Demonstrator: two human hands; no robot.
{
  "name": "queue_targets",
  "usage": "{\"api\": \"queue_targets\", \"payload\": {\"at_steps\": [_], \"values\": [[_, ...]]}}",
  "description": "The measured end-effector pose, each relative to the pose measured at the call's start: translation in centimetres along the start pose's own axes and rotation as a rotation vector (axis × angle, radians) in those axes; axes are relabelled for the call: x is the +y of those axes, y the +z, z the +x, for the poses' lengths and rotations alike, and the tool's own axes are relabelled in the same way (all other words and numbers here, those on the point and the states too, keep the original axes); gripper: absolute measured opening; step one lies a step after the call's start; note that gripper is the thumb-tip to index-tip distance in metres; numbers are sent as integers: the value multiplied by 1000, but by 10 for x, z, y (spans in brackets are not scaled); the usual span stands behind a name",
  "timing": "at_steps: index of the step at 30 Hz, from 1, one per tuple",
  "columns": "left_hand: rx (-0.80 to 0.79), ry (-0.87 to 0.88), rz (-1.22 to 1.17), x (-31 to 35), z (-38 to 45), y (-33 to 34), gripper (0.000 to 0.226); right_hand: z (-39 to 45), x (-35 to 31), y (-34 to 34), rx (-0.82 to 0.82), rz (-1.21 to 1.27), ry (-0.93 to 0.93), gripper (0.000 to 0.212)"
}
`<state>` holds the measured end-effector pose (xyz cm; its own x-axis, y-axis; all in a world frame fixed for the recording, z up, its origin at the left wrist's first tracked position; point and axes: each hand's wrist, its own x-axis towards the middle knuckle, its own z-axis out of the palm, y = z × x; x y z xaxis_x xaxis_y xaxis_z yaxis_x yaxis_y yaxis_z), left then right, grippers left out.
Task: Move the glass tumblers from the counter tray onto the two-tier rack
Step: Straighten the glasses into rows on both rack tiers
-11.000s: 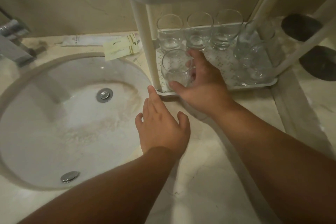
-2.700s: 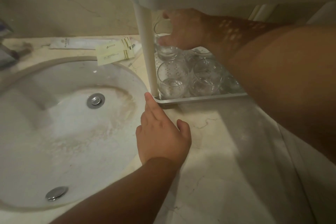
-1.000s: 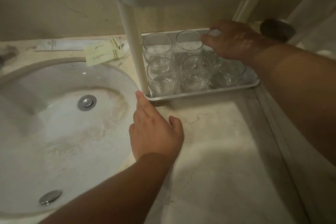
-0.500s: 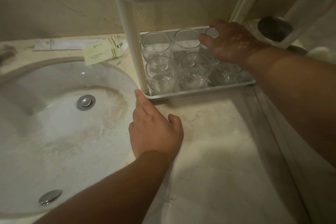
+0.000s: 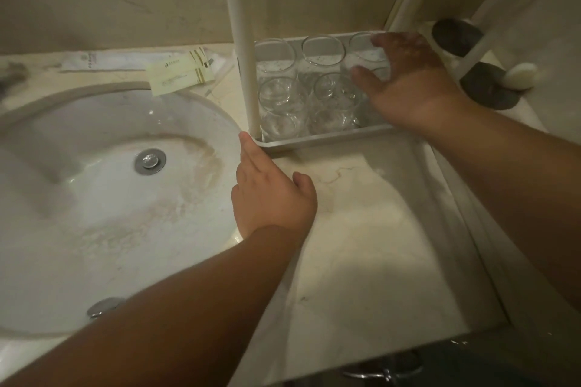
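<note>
Several clear glass tumblers [image 5: 281, 104] stand in two rows on a white tray [image 5: 314, 143], on the counter under the white rack. The rack's front-left leg [image 5: 245, 56] stands at the tray's near-left corner. My right hand [image 5: 412, 82] reaches over the right end of the tray. Its fingers and thumb curl round the back-right tumbler [image 5: 361, 53], and it hides the glass in front of that one. My left hand [image 5: 270, 198] rests flat on the counter, its index fingertip touching the tray's corner.
A white sink basin [image 5: 110, 214] with a metal drain [image 5: 150, 160] fills the left. Paper sachets [image 5: 180, 72] lie behind it. Dark round stones [image 5: 456, 38] and a pale soap [image 5: 518, 75] sit right of the rack. The counter's front edge [image 5: 408, 345] is near me.
My right hand has drawn back a little from the far rim and now wraps the back-right tumbler. My left hand has stayed at the tray's corner.
</note>
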<state>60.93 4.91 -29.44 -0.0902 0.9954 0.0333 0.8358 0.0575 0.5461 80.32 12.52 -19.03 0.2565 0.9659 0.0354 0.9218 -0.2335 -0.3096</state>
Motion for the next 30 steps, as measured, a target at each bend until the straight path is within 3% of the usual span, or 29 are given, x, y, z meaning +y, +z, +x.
{"api": "queue_targets", "payload": {"at_steps": [6,16,30], "values": [[-76,-42,-153,0,-2,-16,97,-48,-14,-20,30,42,2,63],[-290,107,-288,-14,-12,-100,92,-127,-46,-65,2,200,65,57],[-225,209,-611,12,-16,-231,90,-196,-131,-126,47,272,97,59]]}}
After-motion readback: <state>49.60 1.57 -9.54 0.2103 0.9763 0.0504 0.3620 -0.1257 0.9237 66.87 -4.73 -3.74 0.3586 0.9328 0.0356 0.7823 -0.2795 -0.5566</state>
